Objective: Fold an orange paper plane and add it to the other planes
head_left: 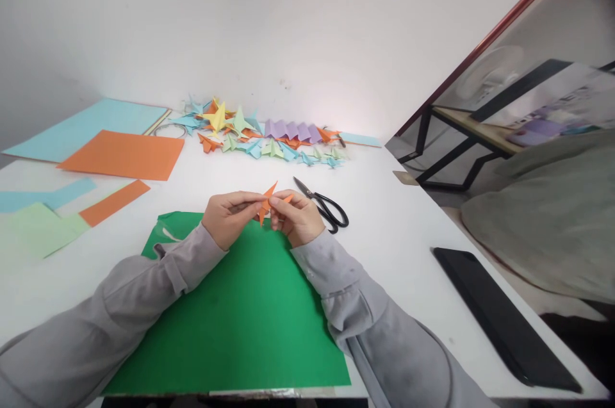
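Between my two hands is a small folded orange paper figure (266, 206) with pointed ends, looking like an origami crane. My left hand (231, 216) pinches its left part between thumb and fingers. From the other side, my right hand (298, 219) grips it, and an orange tip pokes out above the thumb. Part of the figure is hidden by my fingers. Both hands are over the far edge of a green sheet (245, 318). Just beyond my right hand lies a pair of black-handled scissors (323, 200) on the white table.
Along the wall lie many folded paper figures (218, 118) and a pleated purple paper (292, 131). Orange (125, 155) and blue sheets (91, 126) lie at the left, with green paper pieces (43, 228) nearer. A black phone-like slab (500, 315) lies by the right edge.
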A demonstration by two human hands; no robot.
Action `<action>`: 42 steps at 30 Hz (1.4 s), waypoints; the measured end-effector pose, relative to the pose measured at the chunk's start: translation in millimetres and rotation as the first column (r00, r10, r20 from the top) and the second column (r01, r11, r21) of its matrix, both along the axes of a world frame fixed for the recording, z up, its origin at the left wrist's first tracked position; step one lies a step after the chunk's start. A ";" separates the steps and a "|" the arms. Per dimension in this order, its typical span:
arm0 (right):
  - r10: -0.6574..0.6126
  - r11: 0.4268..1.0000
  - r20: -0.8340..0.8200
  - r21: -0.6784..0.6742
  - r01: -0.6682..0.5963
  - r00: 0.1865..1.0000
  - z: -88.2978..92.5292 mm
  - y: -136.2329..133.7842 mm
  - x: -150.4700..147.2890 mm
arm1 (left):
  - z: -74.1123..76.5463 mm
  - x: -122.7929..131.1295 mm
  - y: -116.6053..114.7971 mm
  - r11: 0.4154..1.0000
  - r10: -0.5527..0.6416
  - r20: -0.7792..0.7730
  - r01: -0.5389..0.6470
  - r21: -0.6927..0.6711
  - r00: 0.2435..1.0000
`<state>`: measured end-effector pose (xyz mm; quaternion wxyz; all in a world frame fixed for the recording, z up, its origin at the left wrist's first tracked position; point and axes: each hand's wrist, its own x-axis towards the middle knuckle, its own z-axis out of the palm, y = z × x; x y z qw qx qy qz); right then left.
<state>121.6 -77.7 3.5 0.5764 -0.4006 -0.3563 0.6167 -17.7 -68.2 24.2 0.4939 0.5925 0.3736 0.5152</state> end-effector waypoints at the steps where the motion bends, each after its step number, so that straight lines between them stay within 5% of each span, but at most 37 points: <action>1: -0.009 1.000 0.010 0.007 0.009 1.000 -0.2 0.2 0.2 | -1.1 0.3 0.3 1.000 -0.011 0.004 0.011 0.001 1.000; 10: -0.072 0.995 0.087 0.078 0.065 0.994 0.3 2.9 4.8 | -5.6 -4.1 7.8 0.997 -0.075 0.051 0.076 -0.019 0.996; 16: -0.068 0.997 0.063 0.043 0.065 0.996 4.5 2.9 6.0 | -7.7 -11.0 13.4 0.961 -0.276 0.004 0.276 -0.008 0.961; 26: 0.029 0.992 -0.026 -0.121 -0.031 0.999 8.1 0.0 0.5 | -11.8 -10.8 14.4 0.955 -0.228 -0.075 0.238 0.179 0.971; 33: -0.002 1.000 -0.045 -0.012 0.001 0.999 7.0 0.9 6.2 | -9.1 -11.1 14.0 0.958 -0.147 -0.092 0.165 0.235 0.985; 42: 0.008 0.936 0.236 0.340 -0.090 0.972 10.1 -3.6 9.8 | -1.1 -12.2 16.0 0.981 -0.134 -0.027 0.137 0.135 0.991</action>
